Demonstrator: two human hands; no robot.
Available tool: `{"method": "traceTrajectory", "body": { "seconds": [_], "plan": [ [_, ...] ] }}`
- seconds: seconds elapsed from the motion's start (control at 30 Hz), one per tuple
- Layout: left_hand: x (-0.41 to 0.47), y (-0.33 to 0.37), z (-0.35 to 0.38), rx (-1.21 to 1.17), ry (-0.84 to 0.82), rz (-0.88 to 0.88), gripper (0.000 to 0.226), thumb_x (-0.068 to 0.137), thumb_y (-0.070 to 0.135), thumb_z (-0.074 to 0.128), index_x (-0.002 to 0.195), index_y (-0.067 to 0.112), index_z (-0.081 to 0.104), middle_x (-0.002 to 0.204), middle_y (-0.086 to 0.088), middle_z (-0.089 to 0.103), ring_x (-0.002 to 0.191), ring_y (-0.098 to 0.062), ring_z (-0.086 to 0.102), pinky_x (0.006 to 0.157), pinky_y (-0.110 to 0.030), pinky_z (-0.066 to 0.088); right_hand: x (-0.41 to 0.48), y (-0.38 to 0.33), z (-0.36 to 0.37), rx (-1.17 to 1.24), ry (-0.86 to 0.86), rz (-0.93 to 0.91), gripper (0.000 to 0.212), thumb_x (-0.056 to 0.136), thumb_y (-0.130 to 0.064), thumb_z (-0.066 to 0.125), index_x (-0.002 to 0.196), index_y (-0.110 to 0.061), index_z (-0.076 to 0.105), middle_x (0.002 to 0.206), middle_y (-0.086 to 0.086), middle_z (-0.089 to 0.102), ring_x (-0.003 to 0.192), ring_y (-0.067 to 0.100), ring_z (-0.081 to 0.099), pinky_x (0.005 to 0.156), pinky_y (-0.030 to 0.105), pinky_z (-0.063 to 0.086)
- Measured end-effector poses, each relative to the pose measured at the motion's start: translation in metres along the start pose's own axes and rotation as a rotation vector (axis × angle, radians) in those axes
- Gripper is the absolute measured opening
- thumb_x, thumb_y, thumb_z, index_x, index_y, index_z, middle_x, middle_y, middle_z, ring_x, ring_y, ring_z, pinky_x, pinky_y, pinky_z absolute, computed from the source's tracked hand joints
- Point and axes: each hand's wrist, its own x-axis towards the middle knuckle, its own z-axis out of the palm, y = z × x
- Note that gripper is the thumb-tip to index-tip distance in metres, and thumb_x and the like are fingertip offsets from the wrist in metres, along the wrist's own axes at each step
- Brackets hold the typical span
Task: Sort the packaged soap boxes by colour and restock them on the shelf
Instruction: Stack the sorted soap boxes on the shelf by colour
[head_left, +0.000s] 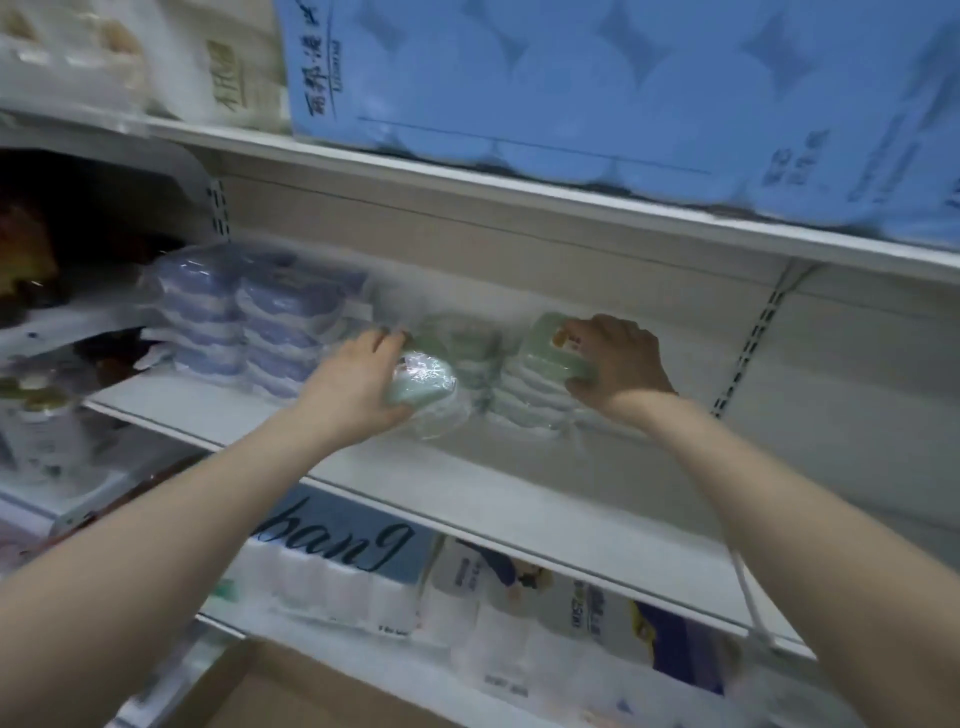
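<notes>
Your left hand (363, 379) is curled round a green soap box (422, 383) in shiny clear wrap, with the thumb below it and the fingers over its top. You hold it just above the shelf (467, 483), at the front of the green group and touching or nearly touching the wrap of the boxes behind it; the blur leaves that unclear.

Your right hand (618, 364) grips the top green box (553, 345), fingers across its upper face near a small orange label and thumb pressed against its lower right edge. That box sits tilted on the right-hand green stack (524, 408), which stands on the same shelf. Between your 2 hands is a middle green stack (462, 353), set a little further back and too blurred to count.

To the left of the green group, the blue soap boxes (249, 322) stand in 2 neat stacks side by side, the nearer one just beside your left hand. The colours are kept apart: blue on the left, green on the right.

A large blue tissue pack (623, 88) rests on the upper shelf (571, 205). Below your arms, paper roll packs (337, 571) fill the lower level, and a cardboard box (291, 691) shows at the bottom edge. Bottles (41, 426) stand in the bay at far left.
</notes>
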Motion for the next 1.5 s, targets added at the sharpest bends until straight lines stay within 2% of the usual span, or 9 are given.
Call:
{"method": "traceTrajectory", "body": {
  "seconds": [0.27,0.4,0.5,0.7,0.87,1.03,1.23,1.4,1.5],
  "plan": [
    [0.096,-0.018,-0.001,0.054,-0.014,0.183,0.076,0.075,0.030,0.071,0.141,0.014,0.036,0.131,-0.013,0.047,0.116,-0.036,0.049,0.094,-0.039,0.044,0.060,0.004,0.038,0.129,-0.226,0.077,0.057,0.092,-0.031,0.057,0.144,-0.043,0.036,0.151,-0.003,0.032,0.137,0.029,0.033,0.100,0.047,0.037],
    [0.135,-0.013,0.004,0.112,-0.105,0.159,0.074,0.083,0.033,0.066,0.145,0.019,0.029,0.142,-0.009,0.040,0.125,-0.034,0.044,0.103,-0.040,0.037,0.052,0.005,0.055,0.208,0.005,0.096,0.054,0.092,-0.026,0.062,0.140,-0.042,0.045,0.148,0.010,0.040,0.137,0.035,0.033,0.108,0.045,0.036],
    [0.158,-0.013,0.013,0.149,-0.134,0.151,0.070,0.086,0.031,0.062,0.145,0.019,0.028,0.144,-0.008,0.039,0.129,-0.033,0.041,0.106,-0.045,0.035,0.050,-0.004,0.058,0.235,0.150,0.165,0.041,0.091,-0.017,0.063,0.131,-0.022,0.056,0.124,0.016,0.049,0.110,0.039,0.048,0.092,0.037,0.039],
    [0.179,-0.017,0.043,0.001,-0.210,0.232,0.058,0.094,0.015,0.055,0.148,0.017,0.033,0.149,-0.009,0.037,0.132,-0.031,0.040,0.108,-0.036,0.031,0.059,-0.015,0.066,0.192,0.209,0.219,0.033,0.094,-0.016,0.058,0.127,-0.016,0.056,0.116,0.014,0.051,0.103,0.036,0.047,0.088,0.038,0.040],
    [0.171,-0.026,0.075,-0.130,0.036,0.295,0.046,0.083,-0.004,0.061,0.126,0.014,0.063,0.120,-0.012,0.062,0.107,-0.035,0.059,0.090,-0.039,0.050,0.047,-0.015,0.089,0.148,0.168,0.155,0.056,0.095,-0.033,0.057,0.147,-0.022,0.039,0.140,0.015,0.039,0.129,0.039,0.035,0.104,0.044,0.041],
    [0.165,-0.024,0.085,0.031,0.034,0.248,0.064,0.090,-0.002,0.046,0.146,0.026,0.036,0.150,0.003,0.037,0.137,-0.023,0.034,0.111,-0.042,0.025,0.042,-0.016,0.101,0.117,0.082,0.190,0.071,0.098,-0.036,0.052,0.157,-0.027,0.013,0.159,0.017,0.012,0.147,0.039,0.010,0.119,0.046,0.022],
    [0.156,-0.019,0.080,0.117,0.057,0.270,0.073,0.083,-0.006,0.043,0.150,0.019,0.027,0.154,-0.003,0.030,0.143,-0.028,0.024,0.118,-0.046,0.008,0.042,-0.017,0.091,0.010,0.055,0.193,0.076,0.095,-0.037,0.057,0.156,-0.026,0.013,0.157,0.018,0.017,0.146,0.040,0.014,0.116,0.048,0.027],
    [0.147,-0.010,0.078,0.069,0.156,0.332,0.066,0.078,-0.012,0.054,0.140,0.011,0.047,0.141,-0.013,0.049,0.133,-0.036,0.041,0.115,-0.048,0.022,0.035,-0.014,0.080,-0.106,0.073,0.135,0.076,0.092,-0.039,0.060,0.155,-0.020,0.023,0.155,0.019,0.027,0.142,0.044,0.024,0.110,0.052,0.032],
    [0.136,0.001,0.074,0.062,0.164,0.359,0.049,0.085,0.004,0.064,0.133,0.007,0.055,0.133,-0.016,0.056,0.125,-0.038,0.050,0.110,-0.050,0.031,0.026,-0.012,0.072,-0.123,0.110,0.088,0.074,0.092,-0.038,0.060,0.154,-0.016,0.026,0.154,0.020,0.030,0.142,0.044,0.028,0.109,0.051,0.033]
  ]
}}
